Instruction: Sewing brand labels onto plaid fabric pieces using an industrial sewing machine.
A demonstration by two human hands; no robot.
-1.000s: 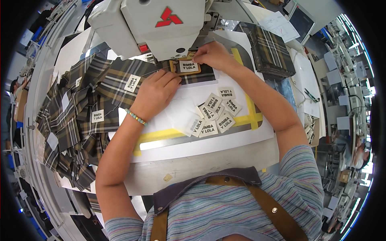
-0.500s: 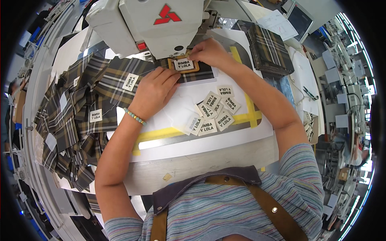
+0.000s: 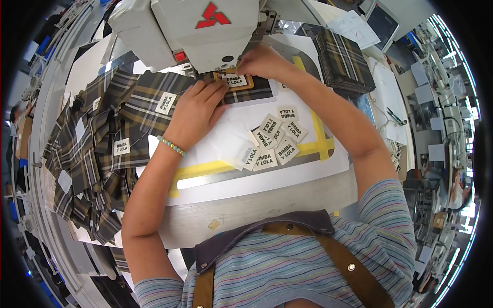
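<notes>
Under the head of a large white sewing machine [image 3: 205,36], a yellow-tan rectangular frame [image 3: 247,83] encloses a white printed label [image 3: 231,82] on dark plaid fabric [image 3: 257,95]. My left hand [image 3: 200,113] lies with extended, slightly bent fingers at the frame's left side. My right hand [image 3: 262,64] has its fingers pinched at the upper right of the label; whatever is between them is hidden. Several loose labels [image 3: 287,151] lie below on white paper [image 3: 210,187] crossed by yellow tape [image 3: 321,133].
Plaid pieces [image 3: 92,159], some bearing labels, are heaped at left. A plaid stack [image 3: 344,61], paper sheets [image 3: 354,28], scissors [image 3: 395,118] and a screen [image 3: 381,23] are at right. Other workstations line both sides; a co-worker [image 3: 20,113] is at far left.
My right hand has shifted slightly up and left, now covering more of the label's upper edge. My left hand has edged slightly up and left, staying beside the frame.
</notes>
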